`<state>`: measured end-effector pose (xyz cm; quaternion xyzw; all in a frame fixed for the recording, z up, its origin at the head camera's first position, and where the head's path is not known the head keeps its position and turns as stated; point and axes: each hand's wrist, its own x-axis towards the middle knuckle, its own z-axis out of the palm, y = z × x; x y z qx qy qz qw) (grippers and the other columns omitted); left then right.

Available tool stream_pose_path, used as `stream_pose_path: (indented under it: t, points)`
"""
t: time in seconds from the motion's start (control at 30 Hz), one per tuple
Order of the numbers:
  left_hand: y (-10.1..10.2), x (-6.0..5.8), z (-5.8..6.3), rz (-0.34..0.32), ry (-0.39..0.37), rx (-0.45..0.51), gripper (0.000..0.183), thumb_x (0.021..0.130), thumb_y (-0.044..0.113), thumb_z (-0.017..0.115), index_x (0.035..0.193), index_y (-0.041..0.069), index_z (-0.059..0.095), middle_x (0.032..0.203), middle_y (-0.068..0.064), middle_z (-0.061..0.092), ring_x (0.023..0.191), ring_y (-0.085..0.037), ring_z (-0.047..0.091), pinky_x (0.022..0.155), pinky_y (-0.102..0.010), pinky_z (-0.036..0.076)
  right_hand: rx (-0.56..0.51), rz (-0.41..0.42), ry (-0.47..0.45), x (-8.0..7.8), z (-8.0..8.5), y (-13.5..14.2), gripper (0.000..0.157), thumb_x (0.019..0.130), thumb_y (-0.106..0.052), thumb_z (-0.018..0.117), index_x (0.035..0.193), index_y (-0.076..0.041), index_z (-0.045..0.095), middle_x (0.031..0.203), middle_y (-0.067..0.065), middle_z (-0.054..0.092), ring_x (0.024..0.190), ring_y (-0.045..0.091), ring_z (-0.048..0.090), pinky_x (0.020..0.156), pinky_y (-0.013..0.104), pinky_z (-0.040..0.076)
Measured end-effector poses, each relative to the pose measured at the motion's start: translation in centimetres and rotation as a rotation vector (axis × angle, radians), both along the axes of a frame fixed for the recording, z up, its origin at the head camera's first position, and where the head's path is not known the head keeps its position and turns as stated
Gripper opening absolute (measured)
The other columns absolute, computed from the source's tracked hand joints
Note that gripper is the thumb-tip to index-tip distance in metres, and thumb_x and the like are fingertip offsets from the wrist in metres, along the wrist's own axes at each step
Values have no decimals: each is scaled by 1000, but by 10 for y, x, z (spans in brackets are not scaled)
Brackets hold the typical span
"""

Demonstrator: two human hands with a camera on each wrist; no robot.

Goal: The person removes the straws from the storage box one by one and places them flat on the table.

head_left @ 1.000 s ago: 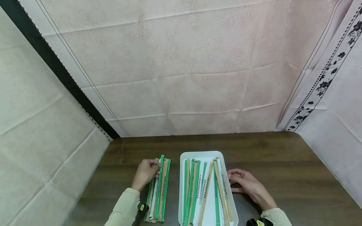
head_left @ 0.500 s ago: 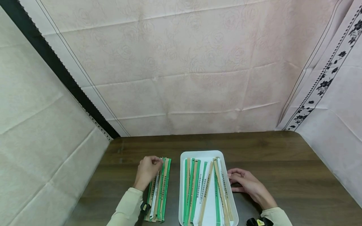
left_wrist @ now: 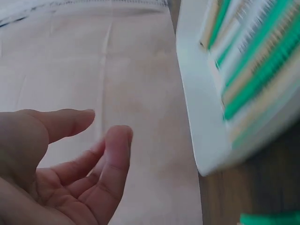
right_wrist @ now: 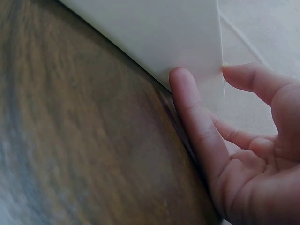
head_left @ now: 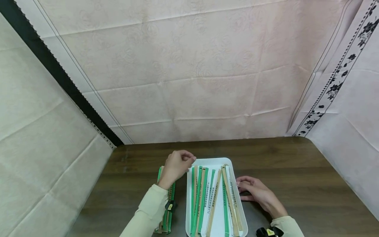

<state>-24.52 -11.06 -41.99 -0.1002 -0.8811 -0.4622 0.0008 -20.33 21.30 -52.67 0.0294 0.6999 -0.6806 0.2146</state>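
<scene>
My left hand (head_left: 177, 165) hovers by the upper left corner of a white tray (head_left: 217, 161). In the left wrist view its thumb and fingers (left_wrist: 123, 150) stand apart with nothing between them. Long slim printed packets (head_left: 202, 200) in green, tan and white lie lengthwise in the tray. Left of the tray is a pile of similar packets (head_left: 167, 221), partly hidden under my left forearm. My right hand (head_left: 259, 195) rests at the tray's right side, its fingertips touching the outer wall (right_wrist: 154, 33) in the right wrist view.
The brown wooden table (head_left: 275, 158) reaches back to a pale cloth wall (head_left: 189, 98). Further cloth panels stand on the left and right, edged with a dark band (head_left: 59, 79) and a floral strip (head_left: 334, 89). Black straps sit at both wrists.
My left hand has moved right and away from the packet pile to the tray's upper left corner. The right hand stays against the tray, and the view has shifted slightly.
</scene>
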Motion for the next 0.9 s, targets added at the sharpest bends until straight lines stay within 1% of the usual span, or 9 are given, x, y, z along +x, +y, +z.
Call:
stream_pose_path:
  t: [0.07, 0.17, 0.23, 0.37, 0.43, 0.53, 0.63, 0.77, 0.9]
  points:
    - [14, -1, 0, -20, -32, -14, 20, 102, 26, 72, 108, 8, 77, 91, -6, 75, 69, -19, 73, 61, -32, 58, 1, 1, 3, 0, 0, 0, 52, 105, -26, 67, 141, 8, 52, 115, 10, 70, 102, 21, 66, 84, 38, 63]
    - [36, -3, -4, -21, -119, -34, 21, 100, 28, 74, 107, 8, 77, 86, -2, 73, 70, -20, 73, 60, -31, 55, 3, 3, 5, -1, 0, 1, 52, 105, -26, 67, 141, 8, 52, 115, 9, 71, 102, 21, 66, 84, 38, 63]
    - [50, -3, -10, -13, -183, -45, 21, 99, 28, 76, 105, 8, 77, 83, 0, 72, 71, -19, 71, 60, -30, 55, 4, 3, 4, -1, -1, 1, 52, 105, -26, 67, 141, 8, 52, 115, 9, 70, 102, 21, 65, 84, 38, 63]
    - [75, -3, -25, -1, -260, -99, 19, 97, 28, 79, 97, 9, 77, 73, -1, 70, 68, -17, 69, 60, -30, 52, -1, 5, 1, -2, -2, 2, 51, 105, -25, 66, 142, 8, 51, 115, 9, 71, 103, 21, 65, 85, 39, 63]
    - [85, -3, -34, -1, -282, -118, 20, 97, 27, 79, 90, 9, 78, 68, -3, 69, 66, -19, 68, 59, -31, 52, -9, 9, 4, -3, -2, 2, 51, 105, -25, 65, 141, 8, 51, 115, 9, 71, 103, 21, 65, 85, 39, 63]
    - [97, -4, -47, -7, -313, -135, 31, 97, 27, 78, 72, 8, 73, 58, -3, 64, 58, -20, 66, 53, -30, 49, -19, 15, 6, -4, -3, 3, 50, 106, -24, 64, 141, 8, 50, 115, 9, 71, 103, 21, 65, 85, 39, 63]
    - [106, -4, -58, -5, -346, -145, 41, 97, 29, 78, 63, 8, 68, 53, -4, 58, 50, -20, 62, 48, -28, 46, -28, 19, 6, -4, -3, 3, 48, 106, -23, 63, 141, 8, 50, 116, 11, 69, 103, 21, 66, 85, 39, 63]
    - [113, 0, -63, 25, -353, -181, 40, 94, 34, 81, 65, 10, 69, 53, -5, 57, 47, -21, 63, 46, -26, 46, -28, 17, 0, -3, -2, 2, 47, 106, -23, 63, 140, 8, 51, 118, 14, 66, 103, 21, 66, 85, 39, 64]
    - [117, 1, -65, 53, -333, -197, 36, 94, 31, 82, 67, 11, 69, 54, -5, 58, 47, -20, 64, 44, -24, 47, -18, 13, -6, -2, -2, 3, 47, 106, -23, 63, 140, 7, 51, 117, 14, 67, 102, 21, 66, 84, 39, 64]
